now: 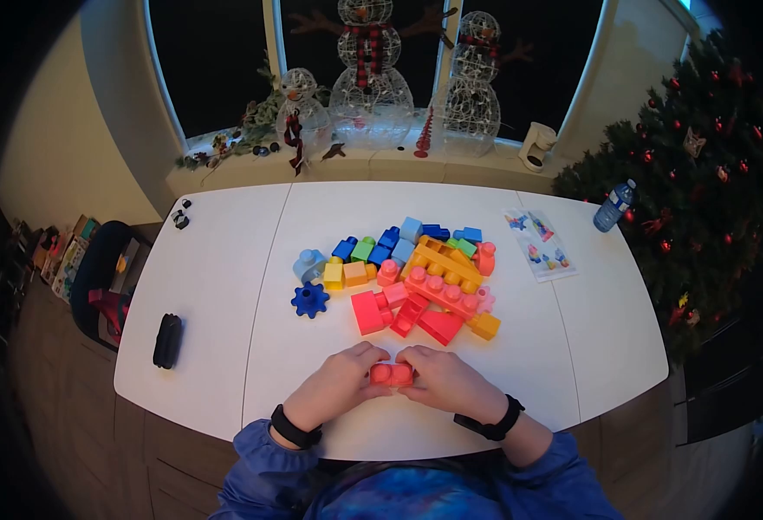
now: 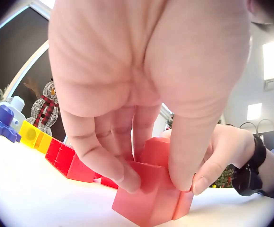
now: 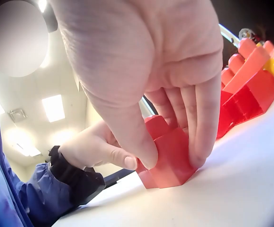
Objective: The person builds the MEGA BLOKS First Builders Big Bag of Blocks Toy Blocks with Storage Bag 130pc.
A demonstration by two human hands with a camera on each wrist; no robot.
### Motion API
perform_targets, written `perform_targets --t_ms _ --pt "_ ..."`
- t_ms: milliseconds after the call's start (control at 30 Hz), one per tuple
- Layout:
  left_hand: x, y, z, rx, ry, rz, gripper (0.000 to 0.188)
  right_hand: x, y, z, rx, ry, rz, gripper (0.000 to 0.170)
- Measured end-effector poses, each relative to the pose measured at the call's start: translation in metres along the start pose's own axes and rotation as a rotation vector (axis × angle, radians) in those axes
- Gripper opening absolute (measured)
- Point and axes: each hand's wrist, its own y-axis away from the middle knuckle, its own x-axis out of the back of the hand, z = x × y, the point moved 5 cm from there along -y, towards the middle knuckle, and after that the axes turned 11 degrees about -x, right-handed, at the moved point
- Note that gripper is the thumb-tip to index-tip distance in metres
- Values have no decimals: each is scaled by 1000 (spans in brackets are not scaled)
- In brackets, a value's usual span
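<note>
Two coral-red toy building blocks stand side by side near the table's front edge, a seam showing between them. My left hand [image 1: 340,382] grips the left block [image 2: 149,195], thumb on the near side and fingers on the far side. From the other side my right hand [image 1: 452,380] holds the right block [image 3: 174,158] in the same way, its fingers reaching close to the tabletop. Both thumbs come near each other at the seam. In the head view the round studs [image 1: 382,373] face up. Just beyond the hands lie red blocks [image 1: 370,312] from the pile.
A pile of blocks spreads across the middle, with a long orange block [image 1: 444,265], a long coral block [image 1: 442,293] and a blue gear [image 1: 310,300]. A black case [image 1: 167,341] lies left. A picture sheet [image 1: 541,245] and water bottle [image 1: 614,206] are at the right.
</note>
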Motion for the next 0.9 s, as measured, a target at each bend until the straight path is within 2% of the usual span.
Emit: perform_targets --t_ms 133,233,333,433,533,633,733,900 --pt "28 -21 3 9 -31 58 45 22 9 -4 -10 18 66 51" --pt "44 -55 -19 -90 -202 284 40 35 15 -6 -6 -54 114 51" --pt "42 -95 -53 -87 -387 305 36 40 20 -10 27 -88 156 45" --pt "31 -120 -77 -22 -443 266 26 43 29 -13 38 -115 171 40" --pt "23 -129 -90 -21 -458 180 24 45 34 -9 38 -147 185 39" --pt "28 -123 -90 -10 -425 208 21 50 37 -1 30 -168 235 40" --pt "47 -109 -52 -10 -435 281 27 55 36 3 22 -202 344 45" --pt "47 -73 29 -140 -298 310 28 64 30 -7 -10 -288 449 50"
